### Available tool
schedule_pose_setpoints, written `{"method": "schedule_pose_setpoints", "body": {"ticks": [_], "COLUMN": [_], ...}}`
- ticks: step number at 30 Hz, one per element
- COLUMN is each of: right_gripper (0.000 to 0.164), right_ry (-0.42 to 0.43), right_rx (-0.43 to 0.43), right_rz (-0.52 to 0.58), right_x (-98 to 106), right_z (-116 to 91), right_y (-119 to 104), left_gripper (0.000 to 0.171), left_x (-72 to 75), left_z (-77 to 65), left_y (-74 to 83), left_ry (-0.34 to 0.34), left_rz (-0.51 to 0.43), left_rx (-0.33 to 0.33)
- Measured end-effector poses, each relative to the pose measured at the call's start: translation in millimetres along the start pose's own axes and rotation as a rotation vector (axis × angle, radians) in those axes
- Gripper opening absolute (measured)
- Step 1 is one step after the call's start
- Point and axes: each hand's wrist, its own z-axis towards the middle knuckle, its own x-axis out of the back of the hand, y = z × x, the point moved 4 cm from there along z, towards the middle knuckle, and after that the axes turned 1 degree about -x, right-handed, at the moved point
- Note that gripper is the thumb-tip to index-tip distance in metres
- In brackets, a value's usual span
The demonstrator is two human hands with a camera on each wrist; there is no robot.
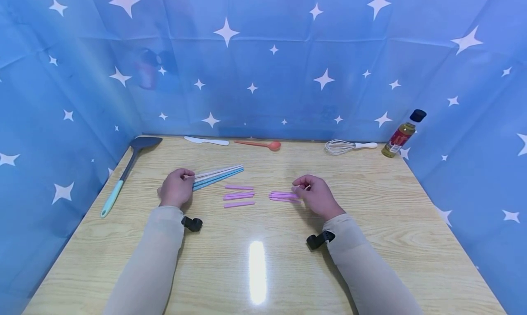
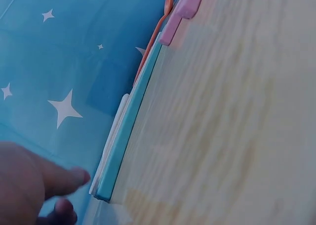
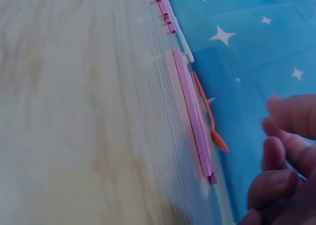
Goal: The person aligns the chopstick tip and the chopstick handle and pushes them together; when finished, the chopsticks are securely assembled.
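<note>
My left hand is at the near left end of a bundle of long white sticks and blue sticks. In the left wrist view, its fingertips are just beside the end of the blue stick, apart from it, with nothing between them. My right hand hovers by the right end of a small group of pink sticks, fingers loosely bent and holding nothing. The right wrist view has a pink stick apart from the fingers. More pink sticks lie in short rows between the hands.
Along the back edge lie a white knife, an orange spoon and a whisk. A bottle stands at the back right corner. On the left lies a spatula with a mint handle. Blue star-patterned cloth surrounds the wooden table.
</note>
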Motion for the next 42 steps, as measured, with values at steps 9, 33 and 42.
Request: {"method": "schedule_pose_setpoints", "body": {"ticks": [9,33,42], "right_gripper": [0.009,0.004,0.005], "right_ry": [-0.119,-0.224,-0.227], "right_rx": [-0.025,-0.038,-0.023], "right_rz": [-0.108,-0.231,-0.330], "right_x": [-1.3,-4.7,-5.4], "right_z": [-1.7,-3.1,-5.1], "right_y": [5.0,6.6,3.3], "left_gripper": [0.015,0.009,0.014], "left_x": [-21.0,-50.5,-56.2], "left_z": [-13.5,-38.5,-37.9], "left_y": [28.0,55.0,55.2], "left_ry": [-0.249,-0.529,-0.511], "left_rz": [-0.006,0.100,0.192], "left_rx": [-0.294,-0.439,-0.489]}}
